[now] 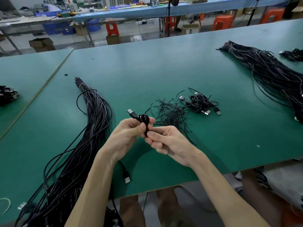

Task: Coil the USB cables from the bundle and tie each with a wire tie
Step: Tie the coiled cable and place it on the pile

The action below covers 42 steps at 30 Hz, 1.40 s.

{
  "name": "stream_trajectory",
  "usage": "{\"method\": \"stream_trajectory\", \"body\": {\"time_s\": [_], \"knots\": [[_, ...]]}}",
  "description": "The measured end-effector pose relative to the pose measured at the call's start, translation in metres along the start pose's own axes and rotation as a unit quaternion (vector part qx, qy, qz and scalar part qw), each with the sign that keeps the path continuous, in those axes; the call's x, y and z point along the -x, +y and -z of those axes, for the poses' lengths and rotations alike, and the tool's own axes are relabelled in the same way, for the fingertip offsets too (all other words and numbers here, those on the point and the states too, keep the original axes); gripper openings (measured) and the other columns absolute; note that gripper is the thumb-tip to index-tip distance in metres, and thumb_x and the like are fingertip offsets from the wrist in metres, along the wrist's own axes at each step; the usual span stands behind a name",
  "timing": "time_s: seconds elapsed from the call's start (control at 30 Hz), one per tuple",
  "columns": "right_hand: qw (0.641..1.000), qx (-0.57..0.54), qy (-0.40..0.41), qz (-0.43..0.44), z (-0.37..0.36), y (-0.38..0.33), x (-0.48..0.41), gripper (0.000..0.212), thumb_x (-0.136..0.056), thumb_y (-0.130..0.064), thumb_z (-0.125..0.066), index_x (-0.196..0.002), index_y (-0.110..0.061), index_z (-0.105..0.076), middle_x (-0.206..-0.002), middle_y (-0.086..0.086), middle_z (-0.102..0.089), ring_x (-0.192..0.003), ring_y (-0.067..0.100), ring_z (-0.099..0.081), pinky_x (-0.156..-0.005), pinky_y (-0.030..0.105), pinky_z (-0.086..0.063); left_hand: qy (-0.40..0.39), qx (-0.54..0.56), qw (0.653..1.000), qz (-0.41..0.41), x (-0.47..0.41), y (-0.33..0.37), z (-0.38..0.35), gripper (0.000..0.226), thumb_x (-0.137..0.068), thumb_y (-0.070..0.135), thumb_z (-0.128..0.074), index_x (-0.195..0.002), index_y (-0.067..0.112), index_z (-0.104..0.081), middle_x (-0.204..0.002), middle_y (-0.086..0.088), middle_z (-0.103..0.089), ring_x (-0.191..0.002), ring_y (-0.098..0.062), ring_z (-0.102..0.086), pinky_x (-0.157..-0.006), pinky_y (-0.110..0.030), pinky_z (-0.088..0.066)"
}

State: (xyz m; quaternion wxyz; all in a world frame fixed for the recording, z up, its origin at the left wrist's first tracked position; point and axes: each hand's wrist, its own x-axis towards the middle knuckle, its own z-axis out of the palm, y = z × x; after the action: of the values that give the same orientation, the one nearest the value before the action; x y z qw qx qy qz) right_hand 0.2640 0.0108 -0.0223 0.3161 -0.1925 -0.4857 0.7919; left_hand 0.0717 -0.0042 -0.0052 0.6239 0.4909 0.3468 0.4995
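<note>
A coiled black USB cable (144, 120) sits between both hands above the green table (147, 71), its silver plug sticking out up and to the left. My left hand (129, 136) grips the coil with thumb and fingers. My right hand (165, 140) pinches the coil's lower end. A long bundle of black cables (91, 122) lies to the left, bound by a band near its far tip. Loose black wire ties (172, 113) lie scattered just beyond the hands. A small pile of coiled cables (200, 103) rests right of the ties.
A second big cable bundle (270, 72) lies at the far right. A loose USB plug (127, 178) lies near the table's front edge under my left wrist. More coiled cables (7, 95) sit at the left edge. Benches, orange stools and boxes stand beyond the table.
</note>
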Motion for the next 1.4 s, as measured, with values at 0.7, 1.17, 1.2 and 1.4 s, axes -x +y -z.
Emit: {"method": "stream_trajectory", "body": {"time_s": [0.7, 1.17, 1.2, 1.4], "knots": [[0.998, 0.032, 0.046, -0.035, -0.007, 0.001, -0.002, 0.035, -0.102, -0.012, -0.062, -0.123, 0.015, -0.063, -0.091, 0.011, -0.068, -0.063, 0.006, -0.055, -0.05, 0.016, -0.045, 0.051, 0.025, 0.998, 0.001, -0.002, 0.001, 0.026, 0.02, -0.092, 0.018, -0.058, -0.088, 0.017, -0.077, -0.084, 0.0, -0.066, -0.068, -0.012, -0.057, -0.065, -0.02, -0.049], [0.912, 0.31, 0.242, 0.114, -0.018, -0.009, -0.02, 0.012, -0.097, -0.019, -0.07, -0.109, -0.014, -0.071, -0.09, -0.001, -0.073, -0.07, 0.007, -0.063, -0.062, 0.019, -0.05, 0.2, -0.01, 0.979, -0.046, -0.011, -0.008, 0.036, 0.017, -0.084, 0.019, -0.065, -0.095, 0.007, -0.07, -0.08, 0.001, -0.071, -0.073, -0.011, -0.062, -0.064, -0.019, -0.05], [0.867, 0.394, 0.277, 0.123, -0.016, -0.013, -0.029, 0.015, -0.097, -0.024, -0.07, -0.109, -0.016, -0.069, -0.095, -0.005, -0.07, -0.078, 0.005, -0.063, -0.07, 0.02, -0.051, 0.201, -0.012, 0.978, -0.048, -0.011, -0.008, 0.035, 0.018, -0.084, 0.019, -0.066, -0.095, 0.006, -0.069, -0.079, 0.001, -0.071, -0.074, -0.01, -0.064, -0.064, -0.019, -0.05], [0.598, 0.731, 0.33, -0.016, 0.004, -0.016, -0.075, 0.038, -0.103, -0.038, -0.06, -0.122, -0.005, -0.056, -0.124, 0.013, -0.053, -0.116, 0.027, -0.044, -0.097, 0.034, -0.041, 0.185, -0.033, 0.98, -0.063, -0.011, -0.009, 0.032, 0.017, -0.085, 0.02, -0.065, -0.094, 0.007, -0.07, -0.08, 0.001, -0.072, -0.077, -0.01, -0.066, -0.066, -0.02, -0.05]]}}
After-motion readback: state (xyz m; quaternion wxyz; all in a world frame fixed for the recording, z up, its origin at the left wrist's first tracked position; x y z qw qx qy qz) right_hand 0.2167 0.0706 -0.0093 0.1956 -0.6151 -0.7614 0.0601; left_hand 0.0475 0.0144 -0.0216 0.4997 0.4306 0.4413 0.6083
